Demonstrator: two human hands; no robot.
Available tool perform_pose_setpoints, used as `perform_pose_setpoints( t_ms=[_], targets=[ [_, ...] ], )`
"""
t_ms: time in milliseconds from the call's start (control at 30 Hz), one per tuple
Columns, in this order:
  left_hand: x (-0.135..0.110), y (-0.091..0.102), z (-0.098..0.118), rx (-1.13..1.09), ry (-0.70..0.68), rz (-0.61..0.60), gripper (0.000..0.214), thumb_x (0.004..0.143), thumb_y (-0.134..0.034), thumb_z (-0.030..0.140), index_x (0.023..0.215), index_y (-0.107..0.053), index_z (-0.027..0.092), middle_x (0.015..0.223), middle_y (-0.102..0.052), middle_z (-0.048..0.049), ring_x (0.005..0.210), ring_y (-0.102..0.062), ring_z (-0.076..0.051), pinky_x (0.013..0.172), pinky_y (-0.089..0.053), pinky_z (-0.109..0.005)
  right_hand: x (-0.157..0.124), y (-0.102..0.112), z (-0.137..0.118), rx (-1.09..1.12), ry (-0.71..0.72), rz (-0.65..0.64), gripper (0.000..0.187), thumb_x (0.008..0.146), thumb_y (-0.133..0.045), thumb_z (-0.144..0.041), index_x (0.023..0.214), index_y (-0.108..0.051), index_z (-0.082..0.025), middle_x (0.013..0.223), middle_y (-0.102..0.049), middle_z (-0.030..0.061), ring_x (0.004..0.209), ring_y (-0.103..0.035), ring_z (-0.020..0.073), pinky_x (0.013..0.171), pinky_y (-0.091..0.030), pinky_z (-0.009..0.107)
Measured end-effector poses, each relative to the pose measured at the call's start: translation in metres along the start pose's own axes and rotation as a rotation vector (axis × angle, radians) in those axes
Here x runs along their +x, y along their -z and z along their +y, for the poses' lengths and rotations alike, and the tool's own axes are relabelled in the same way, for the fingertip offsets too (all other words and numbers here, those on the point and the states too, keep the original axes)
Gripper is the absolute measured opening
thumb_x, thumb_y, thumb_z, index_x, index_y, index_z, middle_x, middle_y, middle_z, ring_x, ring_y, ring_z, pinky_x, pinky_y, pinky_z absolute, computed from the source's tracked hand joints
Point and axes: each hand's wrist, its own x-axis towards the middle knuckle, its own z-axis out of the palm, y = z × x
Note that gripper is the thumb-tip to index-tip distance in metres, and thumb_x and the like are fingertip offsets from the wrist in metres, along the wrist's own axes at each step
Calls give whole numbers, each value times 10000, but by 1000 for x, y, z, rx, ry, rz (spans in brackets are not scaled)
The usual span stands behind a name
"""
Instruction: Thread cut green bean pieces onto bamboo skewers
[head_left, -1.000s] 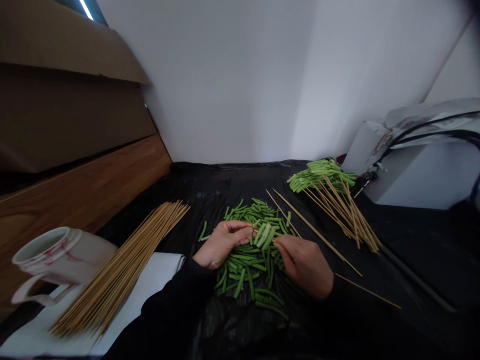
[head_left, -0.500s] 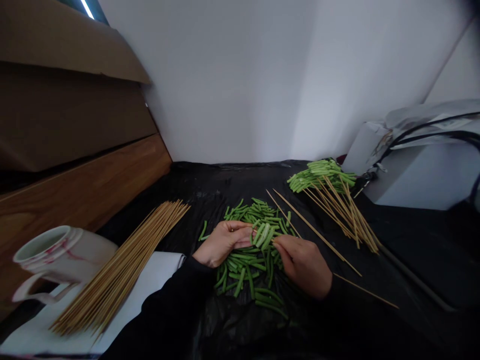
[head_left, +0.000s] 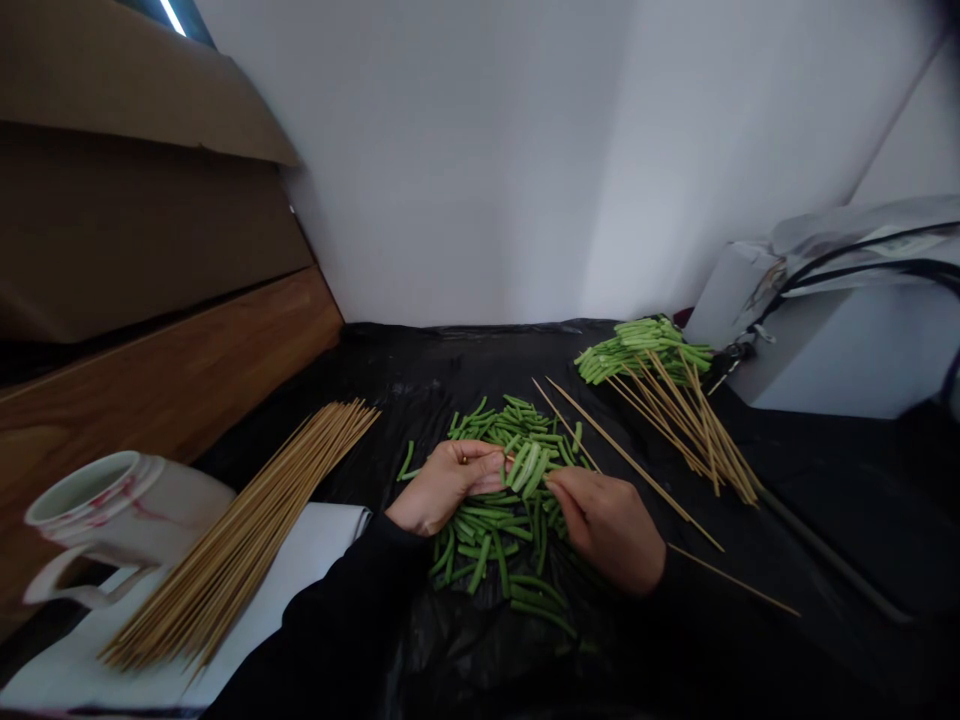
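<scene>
My left hand (head_left: 444, 485) and my right hand (head_left: 606, 528) are closed over a pile of cut green bean pieces (head_left: 501, 500) on black plastic sheeting (head_left: 420, 385). Between their fingertips sits a short row of bean pieces (head_left: 526, 468) threaded side by side on a thin bamboo skewer. My right hand pinches the skewer (head_left: 731, 580), whose long end runs out past my wrist to the right. My left hand's fingertips press on the row's left end.
A bundle of bare bamboo skewers (head_left: 247, 535) lies at left, partly on white paper (head_left: 300, 570), beside a white pitcher (head_left: 112, 520). Finished bean skewers (head_left: 660, 385) are stacked at back right. A white box with black cables (head_left: 832, 320) stands at right; a wooden panel (head_left: 165, 380) flanks the left.
Nearly nothing differs; my fingers have only shifted slightly on the threaded row of bean pieces.
</scene>
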Motion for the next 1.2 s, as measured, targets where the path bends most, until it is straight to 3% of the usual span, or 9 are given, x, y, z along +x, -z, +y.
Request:
perform_pose_setpoints(
  t_ms=[433, 700, 1067, 1200],
  targets=[
    [1, -2, -6, -5, -6, -19, 257, 612, -818, 299, 757, -712, 115, 769, -702, -34, 737, -647, -131, 811, -519, -313, 1, 0, -4, 7, -1, 13, 255, 950, -362, -204, 850, -596, -174, 796, -660, 47, 769, -614, 138, 727, -403, 242],
    [-1, -3, -2, -3, -1, -31, 298, 613, -818, 317, 802, -713, 112, 824, -711, -62, 780, -658, -153, 811, -515, -315, 1, 1, -3, -8, -11, 1, 250, 948, -362, -200, 865, -597, -176, 800, -662, 48, 773, -617, 141, 735, -407, 244],
    [-1, -6, 4, -77, 30, -35, 321, 759, -691, 420, 848, -689, 112, 808, -708, -79, 748, -661, -145, 779, -520, -295, 1, 3, -1, -49, 30, 43, 239, 944, -375, -183, 892, -608, -173, 820, -668, 49, 780, -622, 139, 738, -406, 242],
    [-1, -3, 7, -20, -19, -30, 343, 777, -656, 453, 868, -704, 126, 823, -709, -79, 763, -649, -146, 774, -504, -289, 2, 5, -1, -73, 50, 86, 238, 942, -381, -179, 905, -616, -170, 815, -667, 52, 786, -626, 144, 739, -411, 246]
  ],
)
